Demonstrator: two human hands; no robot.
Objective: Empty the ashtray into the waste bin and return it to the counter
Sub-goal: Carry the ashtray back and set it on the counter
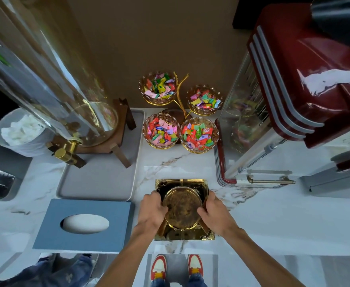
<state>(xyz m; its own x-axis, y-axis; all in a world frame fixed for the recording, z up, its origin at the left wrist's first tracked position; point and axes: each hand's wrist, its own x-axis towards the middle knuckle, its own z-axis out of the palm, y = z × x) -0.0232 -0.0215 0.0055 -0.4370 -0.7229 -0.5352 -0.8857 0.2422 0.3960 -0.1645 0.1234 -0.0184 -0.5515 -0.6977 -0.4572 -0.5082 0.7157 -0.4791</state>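
Low in the frame's centre, the left hand [151, 208] and right hand [216, 208] close their fingers on opposite sides of the gold ashtray [182, 208], which sits on the marble surface [273, 220]. An uneven lift could tip it and spill any contents. No waste bin is in view.

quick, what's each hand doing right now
Left hand: closed on the left edge of the gold ashtray.
Right hand: closed on its right edge.

Both hands [152, 210] are covering the gold ashtray's [182, 210] side rims. The picture's edges are cutting off the glass dispenser [46, 79] and what is perhaps a red popcorn machine [306, 83].
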